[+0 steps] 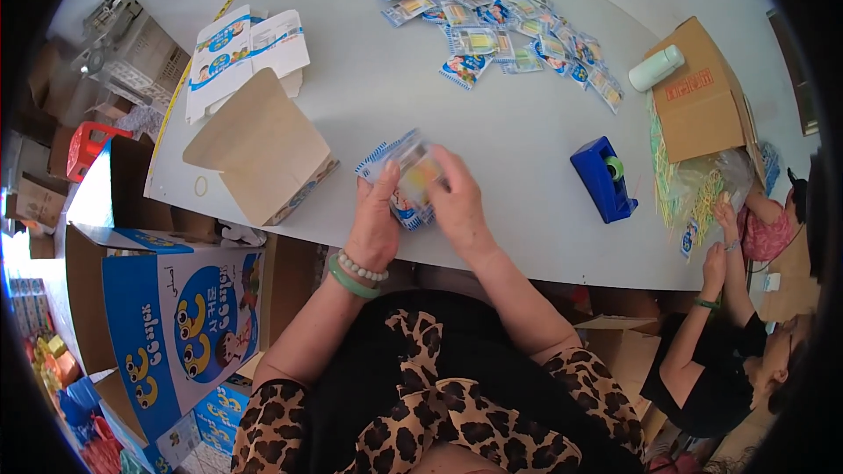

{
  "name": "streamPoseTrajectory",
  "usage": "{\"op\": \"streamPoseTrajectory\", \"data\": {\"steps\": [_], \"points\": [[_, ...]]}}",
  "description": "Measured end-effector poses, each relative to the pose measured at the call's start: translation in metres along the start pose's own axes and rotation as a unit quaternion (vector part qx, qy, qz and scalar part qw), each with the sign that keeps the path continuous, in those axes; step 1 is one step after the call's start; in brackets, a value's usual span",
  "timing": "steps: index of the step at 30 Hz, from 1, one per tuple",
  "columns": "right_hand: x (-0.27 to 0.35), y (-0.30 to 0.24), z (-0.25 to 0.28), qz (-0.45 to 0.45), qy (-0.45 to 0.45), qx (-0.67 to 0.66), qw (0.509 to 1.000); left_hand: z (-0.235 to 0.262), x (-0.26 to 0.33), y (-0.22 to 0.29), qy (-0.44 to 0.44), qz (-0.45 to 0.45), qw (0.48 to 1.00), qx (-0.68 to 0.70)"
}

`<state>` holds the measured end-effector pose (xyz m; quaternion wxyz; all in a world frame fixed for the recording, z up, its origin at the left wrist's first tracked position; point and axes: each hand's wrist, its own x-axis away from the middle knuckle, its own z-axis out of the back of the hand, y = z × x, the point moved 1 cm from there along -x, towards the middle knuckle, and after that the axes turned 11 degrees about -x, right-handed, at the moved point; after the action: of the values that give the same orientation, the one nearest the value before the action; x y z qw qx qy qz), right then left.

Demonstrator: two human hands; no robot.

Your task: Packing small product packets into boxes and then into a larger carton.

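Observation:
Near the table's front edge, my left hand [376,217] is closed round a small stack of candy packets [406,177], clear sachets with blue-and-white ends and yellow contents. My right hand [460,203] grips the right side of the same stack, its fingertips slightly blurred. How many packets lie in the stack is hidden by my fingers. Left of my hands stands an open small box [263,144], its plain flap raised and its inside turned away from view. A large pile of similar packets [492,17] spreads over the far side of the table.
Flattened white-and-blue boxes [250,52] are stacked at the far left. A blue tape dispenser [601,180] stands right, near a tipped carton [698,96] with a pale green bottle [656,68] on it. A large printed carton [184,325] is below left. Another person's hands [722,241] work at the right edge.

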<state>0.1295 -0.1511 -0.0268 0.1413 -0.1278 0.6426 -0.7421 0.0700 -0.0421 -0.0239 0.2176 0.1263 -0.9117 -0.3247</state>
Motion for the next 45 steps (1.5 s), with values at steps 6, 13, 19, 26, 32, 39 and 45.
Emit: {"op": "streamPoseTrajectory", "data": {"steps": [6, 13, 19, 26, 32, 39, 45], "points": [[0.016, 0.001, -0.016, 0.102, -0.109, -0.053, 0.987, 0.009, -0.007, 0.003, 0.032, -0.024, 0.994, -0.098], [-0.016, 0.008, -0.019, 0.118, -0.316, -0.07, 0.939, 0.025, -0.013, 0.022, -0.003, 0.009, 0.997, -0.076], [-0.198, -0.015, 0.038, 0.198, 0.006, 0.154, 0.968, 0.041, -0.008, 0.016, -0.008, 0.064, 0.991, -0.114], [-0.249, 0.037, 0.065, 0.1, -0.001, 0.465, 0.88, 0.031, -0.01, 0.011, 0.004, 0.056, 0.993, -0.1], [-0.118, 0.03, 0.047, 0.233, -0.135, 0.418, 0.868, 0.037, -0.012, 0.015, 0.027, 0.048, 0.992, -0.118], [-0.042, 0.019, 0.066, 0.187, -0.118, 0.381, 0.898, 0.03, -0.007, 0.023, 0.04, 0.108, 0.992, -0.045], [-0.04, -0.023, 0.077, 0.124, -0.092, 0.356, 0.922, 0.043, 0.011, 0.023, 0.049, 0.093, 0.992, -0.073]]}}
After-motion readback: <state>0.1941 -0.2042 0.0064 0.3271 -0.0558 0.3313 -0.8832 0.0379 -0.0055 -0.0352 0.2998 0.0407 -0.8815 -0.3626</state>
